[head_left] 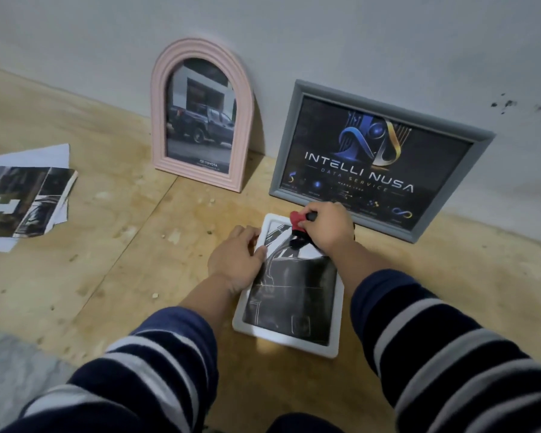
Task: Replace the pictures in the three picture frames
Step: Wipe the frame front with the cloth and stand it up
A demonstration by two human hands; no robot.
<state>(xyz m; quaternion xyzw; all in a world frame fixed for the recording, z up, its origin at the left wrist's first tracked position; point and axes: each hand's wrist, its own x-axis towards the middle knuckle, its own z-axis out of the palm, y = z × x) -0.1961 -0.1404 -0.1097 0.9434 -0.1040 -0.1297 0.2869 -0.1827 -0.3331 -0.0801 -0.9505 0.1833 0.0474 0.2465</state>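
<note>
The white rounded-rectangle picture frame (289, 335) lies flat on the plywood floor (107, 245), long axis running away from the person. The right hand (327, 228) grips a red-and-black tool (299, 228) over its far end; the left hand (236, 256), fingers relaxed, presses its left edge.

Pink arched frame (200, 114), grey frame (384, 160), white frame (289, 337), navy-grey striped sleeves (450, 348)

The dark poster in the grey rectangular picture frame (380, 160) shows "INTELLI NUSA" in big white letters, and under it "DATA SERVICE". The smaller lines below are too small to read. The car photo in the pink arched picture frame (200, 115) carries "TOYOTA" at its bottom.
</note>
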